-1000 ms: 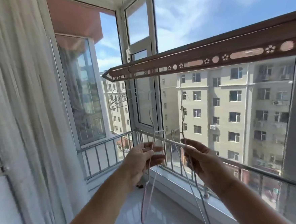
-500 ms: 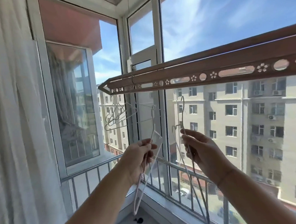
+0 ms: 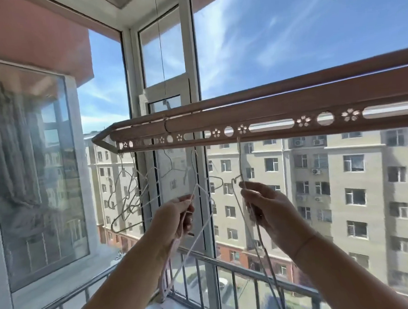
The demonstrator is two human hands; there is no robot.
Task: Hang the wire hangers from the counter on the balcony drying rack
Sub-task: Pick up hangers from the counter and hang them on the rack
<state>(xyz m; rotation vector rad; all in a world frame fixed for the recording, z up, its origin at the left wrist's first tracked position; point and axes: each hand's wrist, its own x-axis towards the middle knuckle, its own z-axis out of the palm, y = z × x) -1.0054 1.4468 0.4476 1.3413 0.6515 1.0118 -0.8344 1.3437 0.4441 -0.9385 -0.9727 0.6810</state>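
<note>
Over the last second both hangers have been raised toward the drying rack (image 3: 268, 116) across the middle of the frame. The grey wire hanger (image 3: 240, 161), pinched below its neck by the right hand (image 3: 264, 208), has been brought hook-first to the perforated rail's underside; whether it is caught cannot be told. The white wire hanger (image 3: 202, 194), pinched by the left hand (image 3: 176, 219), is held just below the rail. Hooking is judged imminent. Hung hangers (image 3: 128, 191) are seen at centre left.

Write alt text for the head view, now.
The left hand grips a white hanger and the right hand holds up a grey hanger, its hook at the lower edge of a brown drying rack. Other hangers already hang near the rack's left end.
</note>
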